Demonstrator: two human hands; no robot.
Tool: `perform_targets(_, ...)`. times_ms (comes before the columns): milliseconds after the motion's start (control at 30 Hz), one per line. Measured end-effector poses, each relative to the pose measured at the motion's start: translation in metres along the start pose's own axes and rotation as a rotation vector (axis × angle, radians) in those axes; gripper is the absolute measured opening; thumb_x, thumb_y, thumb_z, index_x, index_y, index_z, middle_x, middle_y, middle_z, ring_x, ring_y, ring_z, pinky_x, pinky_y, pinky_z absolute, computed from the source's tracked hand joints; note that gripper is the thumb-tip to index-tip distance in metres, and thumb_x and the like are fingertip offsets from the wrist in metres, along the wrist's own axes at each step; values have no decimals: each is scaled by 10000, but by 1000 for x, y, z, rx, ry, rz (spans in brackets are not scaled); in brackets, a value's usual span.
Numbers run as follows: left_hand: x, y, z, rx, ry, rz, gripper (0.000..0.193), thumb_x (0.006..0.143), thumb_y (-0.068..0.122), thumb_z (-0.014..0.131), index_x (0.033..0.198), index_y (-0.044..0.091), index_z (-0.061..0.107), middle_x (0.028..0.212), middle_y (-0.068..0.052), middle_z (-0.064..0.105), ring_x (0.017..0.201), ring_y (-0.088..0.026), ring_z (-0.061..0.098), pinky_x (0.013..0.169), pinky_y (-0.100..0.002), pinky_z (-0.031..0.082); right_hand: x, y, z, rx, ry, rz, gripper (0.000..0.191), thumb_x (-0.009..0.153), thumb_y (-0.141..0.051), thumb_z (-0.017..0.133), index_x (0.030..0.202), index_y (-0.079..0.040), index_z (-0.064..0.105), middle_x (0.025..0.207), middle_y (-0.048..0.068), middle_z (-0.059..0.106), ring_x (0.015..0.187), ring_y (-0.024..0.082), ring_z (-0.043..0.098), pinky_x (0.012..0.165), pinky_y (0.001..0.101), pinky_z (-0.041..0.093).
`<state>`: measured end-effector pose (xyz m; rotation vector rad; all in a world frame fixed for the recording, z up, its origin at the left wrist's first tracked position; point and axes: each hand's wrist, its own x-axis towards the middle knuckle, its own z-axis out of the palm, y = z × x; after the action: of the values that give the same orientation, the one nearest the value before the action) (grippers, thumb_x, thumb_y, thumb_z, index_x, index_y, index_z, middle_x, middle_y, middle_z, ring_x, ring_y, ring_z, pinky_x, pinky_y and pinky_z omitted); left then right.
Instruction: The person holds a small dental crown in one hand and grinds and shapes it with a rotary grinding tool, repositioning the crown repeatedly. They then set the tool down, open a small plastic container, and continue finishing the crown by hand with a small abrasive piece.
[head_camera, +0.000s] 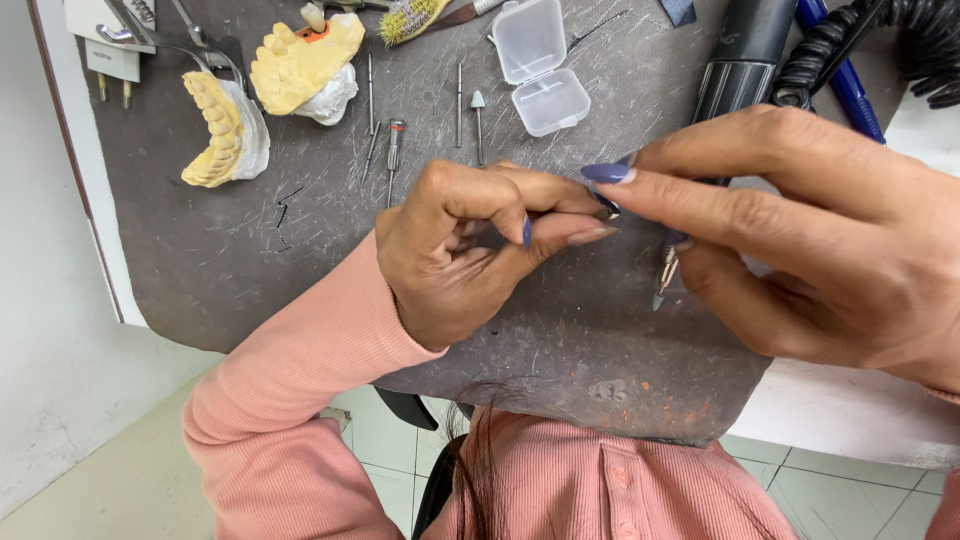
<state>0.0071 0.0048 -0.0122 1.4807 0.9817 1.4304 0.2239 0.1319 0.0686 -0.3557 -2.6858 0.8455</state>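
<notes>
My left hand (470, 250) is curled over the dark work mat (250, 250), thumb and index finger pinching a small dark piece (606, 207). My right hand (800, 230) comes in from the right. Its index fingertip meets that piece. The same hand holds a black rotary handpiece (745, 50), which runs under the fingers. The handpiece's pointed bur tip (662, 282) sticks out below the fingers, just right of my left thumb. What the small piece is cannot be told at this size.
Two yellow dental casts (220, 125) (300, 60) lie at the mat's back left. Several loose burs (460, 100) and an open clear plastic box (540, 65) sit behind my hands. A blue pen (845, 80) and a black coiled cord (900, 35) are at the back right.
</notes>
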Motion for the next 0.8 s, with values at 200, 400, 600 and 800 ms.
perform_targets(200, -1, -4, 1, -156, 6, -81, 359, 1095, -113, 675, 1116, 56, 359, 1145, -225, 713, 1085, -194, 741, 929, -266, 658, -1, 2, 0, 0, 13, -36, 476, 725, 151, 707, 1177, 1, 704, 1116, 193, 659, 917, 277, 700, 755, 385, 598)
perform_targets(400, 3, -8, 3, -503, 81, -355, 292, 1122, -46, 686, 1170, 58, 417, 1110, -176, 746, 1054, -166, 754, 866, -215, 637, 6, -3, 0, 64, -25, 139, 420, 756, 134, 718, 1163, 29, 707, 1128, 170, 685, 939, 235, 721, 771, 322, 618)
perform_targets(600, 7, -10, 0, -594, 72, -437, 262, 1126, 26, 676, 1169, 78, 423, 1071, -130, 769, 1072, -172, 761, 819, -202, 631, 13, -3, 5, 101, 35, 162, 398, 768, 22, 833, 1140, 52, 695, 1079, 178, 696, 915, 236, 721, 742, 313, 612)
perform_targets(800, 5, -10, -1, -593, 63, -472, 254, 1120, 29, 682, 1174, 74, 438, 1054, -106, 748, 1108, -194, 762, 815, -214, 636, 13, -1, 11, 91, 99, 150, 340, 782, 28, 867, 1083, 55, 713, 1028, 178, 711, 900, 243, 710, 719, 321, 598)
